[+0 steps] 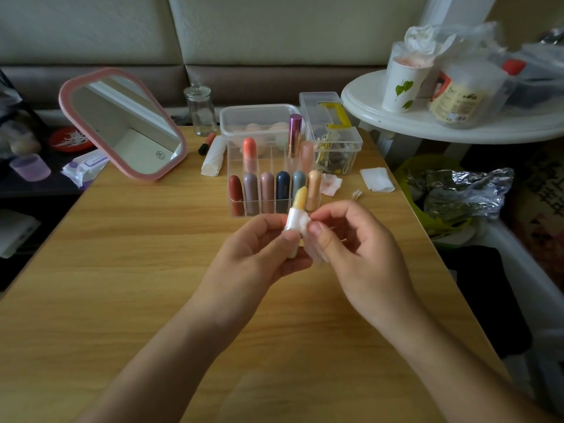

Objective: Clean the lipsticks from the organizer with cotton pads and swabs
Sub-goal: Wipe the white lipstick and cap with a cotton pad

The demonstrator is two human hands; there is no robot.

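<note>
left hand (262,248): we see fingers clamped on a yellow lipstick (298,203) | right hand (363,248): fingers pinch a cotton pad (312,244) against it | organizer (271,158) behind

left hand (259,248): grips lipstick (296,209) | right hand (360,248): pinches cotton pad (311,242)

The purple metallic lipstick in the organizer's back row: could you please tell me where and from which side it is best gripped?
I would pinch the purple lipstick by its shiny cap, coming straight down from above. It stands upright, its lower half is walled in by the clear organizer, and a pale pink lipstick stands close beside it, so only the top looks free.
</note>
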